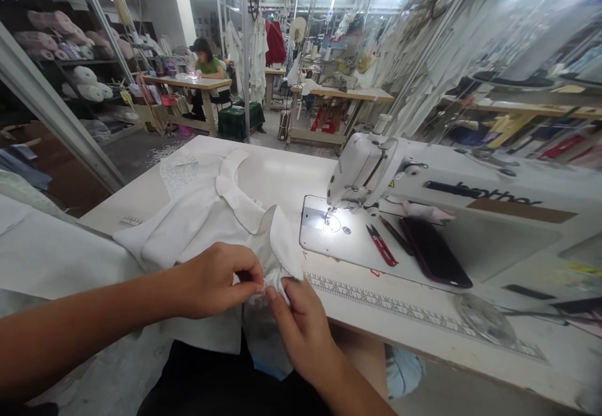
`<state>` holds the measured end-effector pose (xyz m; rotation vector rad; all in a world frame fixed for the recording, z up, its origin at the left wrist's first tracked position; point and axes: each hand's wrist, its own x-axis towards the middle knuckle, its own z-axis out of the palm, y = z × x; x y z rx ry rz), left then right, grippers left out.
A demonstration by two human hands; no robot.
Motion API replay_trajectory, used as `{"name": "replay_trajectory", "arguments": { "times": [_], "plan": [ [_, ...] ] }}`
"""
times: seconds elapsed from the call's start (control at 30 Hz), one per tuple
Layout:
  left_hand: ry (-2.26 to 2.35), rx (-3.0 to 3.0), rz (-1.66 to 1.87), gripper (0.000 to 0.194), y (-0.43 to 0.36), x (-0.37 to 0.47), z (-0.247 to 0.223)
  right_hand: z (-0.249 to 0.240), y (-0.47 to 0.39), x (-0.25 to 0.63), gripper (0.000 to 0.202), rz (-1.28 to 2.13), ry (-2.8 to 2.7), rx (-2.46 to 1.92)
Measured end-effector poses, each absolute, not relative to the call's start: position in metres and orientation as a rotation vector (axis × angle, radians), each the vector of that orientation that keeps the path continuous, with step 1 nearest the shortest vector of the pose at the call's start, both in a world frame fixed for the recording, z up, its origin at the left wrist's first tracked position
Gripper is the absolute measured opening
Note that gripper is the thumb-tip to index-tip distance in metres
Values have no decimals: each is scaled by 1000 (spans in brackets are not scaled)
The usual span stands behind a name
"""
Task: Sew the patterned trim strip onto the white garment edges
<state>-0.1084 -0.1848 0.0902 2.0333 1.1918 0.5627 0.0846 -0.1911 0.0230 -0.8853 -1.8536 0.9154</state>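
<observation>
A white garment (197, 215) with a rounded collar (237, 206) lies over the table's left part and hangs down over my lap. My left hand (221, 281) pinches a small bit of its fabric between thumb and fingertips. Close beside it, almost touching, my right hand (305, 325) grips the garment near the end of the collar, thumb on top. The curved collar tip stands up above my right hand. What exactly lies between the left fingertips is too small to make out beyond white cloth.
A white sewing machine (362, 171) with its lamp lit stands on the right. Red-handled thread snips (382, 245), a dark phone (435, 253) and a printed ruler strip (367, 297) are near it. A person in green (209, 68) sits at a table further back.
</observation>
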Motion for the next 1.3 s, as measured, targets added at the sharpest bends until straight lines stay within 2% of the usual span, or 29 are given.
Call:
{"name": "replay_trajectory", "arguments": {
  "times": [0.1,0.3,0.4,0.47,0.57,0.67,0.73,0.83,0.9,1.0,1.1,1.23,1.3],
  "plan": [
    [1318,1682,501,6,-183,-104,89,27,-190,91,24,842,-2001,-825],
    [1136,1332,478,10,-176,-102,85,36,-182,100,16,886,-2054,-828],
    [1201,1576,527,6,-174,-102,92,35,-178,103,13,934,-2011,-870],
    [1232,1932,733,8,-170,-98,98,34,-177,105,14,953,-2009,-910],
    [902,2413,989,18,-159,-86,103,37,-180,106,13,913,-2068,-909],
    [622,2699,794,26,-142,-73,100,41,-182,109,12,806,-2149,-876],
    [713,2808,659,27,-133,-68,93,42,-178,113,13,669,-2183,-966],
    [976,2861,588,33,-132,-61,78,34,-163,118,16,285,-2101,-1273],
    [1107,2833,609,38,-136,-58,67,25,-150,119,19,70,-1972,-1407],
    [1177,2776,726,39,-142,-57,55,11,-141,116,14,-12,-1817,-1386],
    [1122,2702,888,29,-142,-65,52,5,-149,115,8,130,-1725,-1192],
    [998,2551,959,14,-138,-78,58,11,-167,119,34,835,-1657,-939],
    [902,2549,968,10,-138,-79,60,15,-171,121,37,1137,-1513,-878]
  ]
}}
